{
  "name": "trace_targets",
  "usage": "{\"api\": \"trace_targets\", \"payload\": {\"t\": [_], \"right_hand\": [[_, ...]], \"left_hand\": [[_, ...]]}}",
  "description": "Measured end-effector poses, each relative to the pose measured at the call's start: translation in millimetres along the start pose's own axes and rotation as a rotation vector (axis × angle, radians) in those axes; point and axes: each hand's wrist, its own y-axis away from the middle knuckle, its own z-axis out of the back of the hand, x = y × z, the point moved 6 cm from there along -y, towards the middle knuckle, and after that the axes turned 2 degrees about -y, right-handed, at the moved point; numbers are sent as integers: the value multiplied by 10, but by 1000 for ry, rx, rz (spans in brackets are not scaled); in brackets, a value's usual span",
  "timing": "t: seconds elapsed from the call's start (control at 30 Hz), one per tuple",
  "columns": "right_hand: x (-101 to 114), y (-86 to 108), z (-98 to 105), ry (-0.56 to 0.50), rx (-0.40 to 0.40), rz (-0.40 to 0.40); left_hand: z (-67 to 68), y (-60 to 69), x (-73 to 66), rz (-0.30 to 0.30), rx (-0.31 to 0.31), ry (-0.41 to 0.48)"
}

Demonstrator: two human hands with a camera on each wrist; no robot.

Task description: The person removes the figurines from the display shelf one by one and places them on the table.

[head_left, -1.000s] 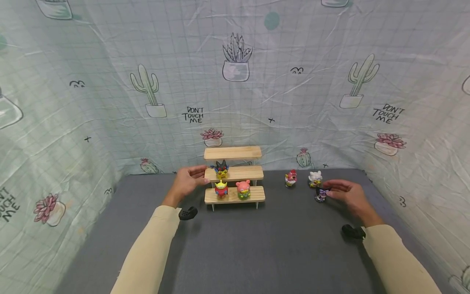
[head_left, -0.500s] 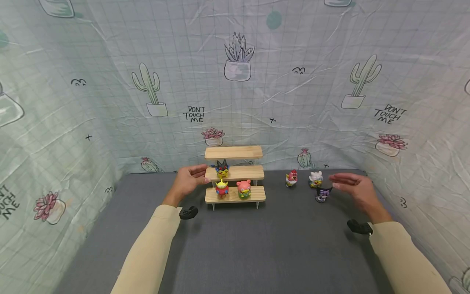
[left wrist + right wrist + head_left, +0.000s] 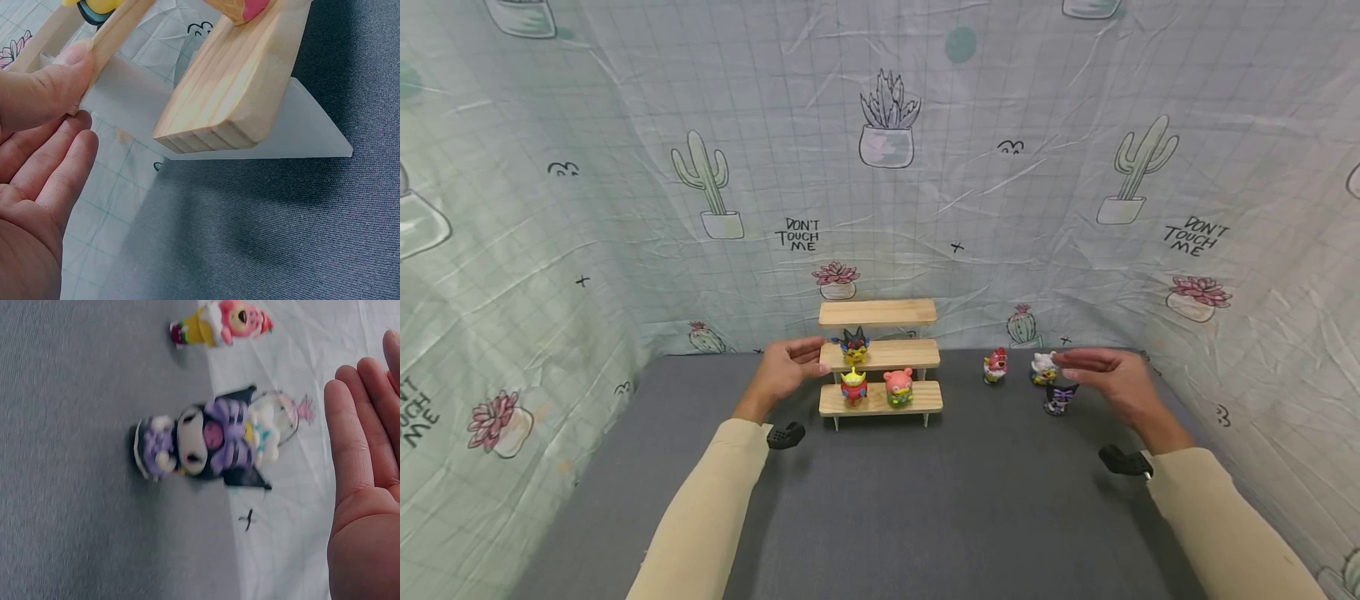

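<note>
In the head view my left hand (image 3: 778,372) pinches the left end of the middle tier of a three-tier wooden display stand (image 3: 877,313). The left wrist view shows the thumb on top and fingertips below that board (image 3: 119,37). On the stand are a black-eared figurine (image 3: 853,345), a red-suited alien figurine (image 3: 853,389) and a pink figurine (image 3: 898,388). My right hand (image 3: 1108,382), holding nothing, hovers with extended fingers by a white figurine (image 3: 1042,367). Below its fingers stands a black figurine with a purple bow (image 3: 231,431), which partly hides the white one in the right wrist view.
A pink bear figurine (image 3: 995,367) stands between the stand and the white figurine. Dark grey cloth (image 3: 940,500) covers the table. A cactus-print sheet (image 3: 1000,208) hangs behind and along both sides.
My right hand has let go of the black figurine, drawn back to the right, then come left toward the white figurine. The left hand stays on the stand.
</note>
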Motion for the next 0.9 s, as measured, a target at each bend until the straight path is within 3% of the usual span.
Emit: {"api": "trace_targets", "payload": {"t": [0.27,0.53,0.9], "right_hand": [[90,-29,-189,14,51,-11],[173,-47,-333,-38,95,-11],[324,-75,-506,-7,124,-22]], "left_hand": [[4,1,11,18,-4,3],[-6,-2,13,6,1,2],[-3,3,19,18,-9,1]]}}
